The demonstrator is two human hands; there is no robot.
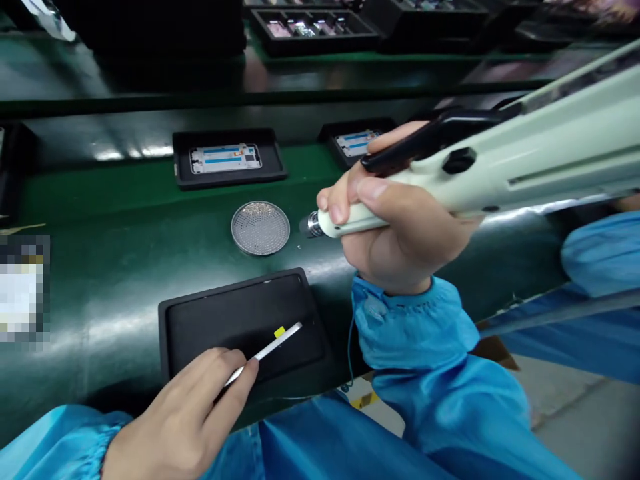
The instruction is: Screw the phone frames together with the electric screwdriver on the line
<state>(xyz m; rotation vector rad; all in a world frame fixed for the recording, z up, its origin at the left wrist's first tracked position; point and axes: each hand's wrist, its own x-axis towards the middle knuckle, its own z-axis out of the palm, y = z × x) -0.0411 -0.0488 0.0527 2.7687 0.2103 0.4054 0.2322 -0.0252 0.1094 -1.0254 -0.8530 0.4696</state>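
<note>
My left hand [185,407] is closed on a thin silver phone frame [273,348], pinched between thumb and fingers and seen almost edge-on. A small yellow tab [279,331] sticks up from it. The frame is tilted above a black tray [225,313] with a raised rim. My right hand [395,227] is wrapped around a pale green electric screwdriver [530,153] with a black lever along its top. The screwdriver's tip points left, beside a round, perforated metal dish [261,229] that holds tiny screws near its far edge.
Two black trays, one in the middle [190,177] and one farther right [336,148], each hold a phone frame with blue strips. A shelf with black boxes [315,43] runs along the back. Another person's blue sleeve [600,253] is at the right. A blurred patch [23,290] lies left.
</note>
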